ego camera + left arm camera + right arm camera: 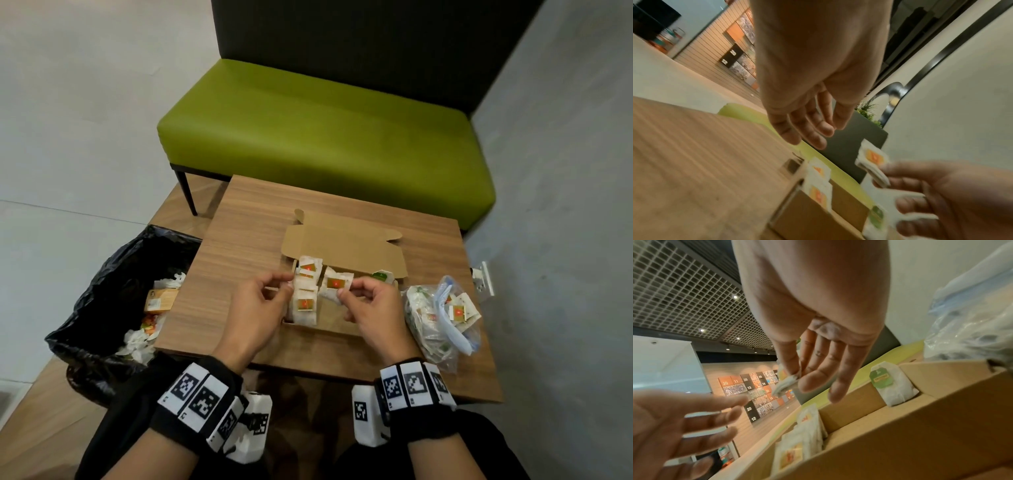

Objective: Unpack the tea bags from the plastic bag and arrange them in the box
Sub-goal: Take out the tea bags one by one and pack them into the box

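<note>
right hand (pixel 371 310) over open cardboard box (pixel 346 246) on desk (pixel 239 246), thumb and fingers pinching small stack of orange-tag tea bags (pixel 335 283). left hand (pixel 260 308) just beside, fingers loosely curled, holding nothing per left wrist view. more orange-tag tea bags (pixel 305 294) packed at box's left end, one green-tag tea bag (pixel 382 276) at right end. plastic bag (pixel 442 318) with remaining bags on desk right of box. bin with black liner (pixel 113 274) left of desk.
</note>
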Motion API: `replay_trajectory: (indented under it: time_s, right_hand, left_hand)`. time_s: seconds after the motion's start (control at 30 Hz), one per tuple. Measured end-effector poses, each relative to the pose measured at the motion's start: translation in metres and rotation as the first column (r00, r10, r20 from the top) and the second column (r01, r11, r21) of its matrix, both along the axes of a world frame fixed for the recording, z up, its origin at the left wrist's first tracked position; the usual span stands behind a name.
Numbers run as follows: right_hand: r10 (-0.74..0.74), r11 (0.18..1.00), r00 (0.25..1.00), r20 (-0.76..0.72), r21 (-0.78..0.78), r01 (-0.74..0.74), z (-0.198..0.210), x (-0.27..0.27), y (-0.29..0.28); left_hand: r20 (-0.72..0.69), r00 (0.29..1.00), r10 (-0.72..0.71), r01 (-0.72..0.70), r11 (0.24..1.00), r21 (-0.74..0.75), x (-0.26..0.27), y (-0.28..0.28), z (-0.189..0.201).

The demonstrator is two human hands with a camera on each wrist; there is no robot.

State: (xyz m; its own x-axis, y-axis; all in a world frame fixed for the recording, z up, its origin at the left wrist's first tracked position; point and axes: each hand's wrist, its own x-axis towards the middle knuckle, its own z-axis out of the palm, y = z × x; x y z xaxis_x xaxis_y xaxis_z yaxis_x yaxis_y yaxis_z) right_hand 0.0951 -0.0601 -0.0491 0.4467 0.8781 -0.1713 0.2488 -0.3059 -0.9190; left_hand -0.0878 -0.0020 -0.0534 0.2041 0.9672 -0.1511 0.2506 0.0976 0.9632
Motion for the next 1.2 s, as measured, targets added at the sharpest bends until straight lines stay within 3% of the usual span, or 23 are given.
replay_trajectory:
  time_s: [0.1, 0.3, 0.7, 0.87, 1.03, 1.2]
  right_hand:
    - [0.003, 0.993, 0.998, 0.067, -0.117, 0.005, -0.009, 0.005, 0.005]
    - [0.178, 0.932, 0.966, 0.186, -0.346, -0.105, -0.026, -0.008, 0.016]
    - [0.335, 0.868, 0.817, 0.47, -0.49, -0.074, -0.032, -0.024, 0.021]
    - [0.336, 0.797, 0.842, 0.422, -0.604, -0.015, -0.033, -0.023, 0.029]
    - [0.363, 0.728, 0.885, 0.291, -0.681, -0.075, -0.031, -0.028, 0.042]
    - [0.274, 0.786, 0.901, 0.336, -0.618, -0.009, -0.032, -0.036, 0.047]
  left_hand:
    - [-0.22, 0.975, 0.021, -0.013, 0.999, 0.039, -0.01, 0.018, -0.008]
    - [-0.433, 0.883, -0.182, 0.094, 0.972, -0.216, -0.007, 0.017, -0.03]
    - [-0.498, 0.855, -0.143, 0.092, 0.988, -0.126, -0.004, 0.006, -0.035]
    - [-0.485, 0.865, -0.129, 0.08, 0.99, -0.12, -0.004, 0.005, -0.036]
    - [-0.513, 0.852, -0.106, 0.078, 0.994, -0.076, -0.004, 0.007, -0.037]
    - [-0.495, 0.862, -0.109, 0.089, 0.994, -0.065, -0.005, 0.006, -0.04]
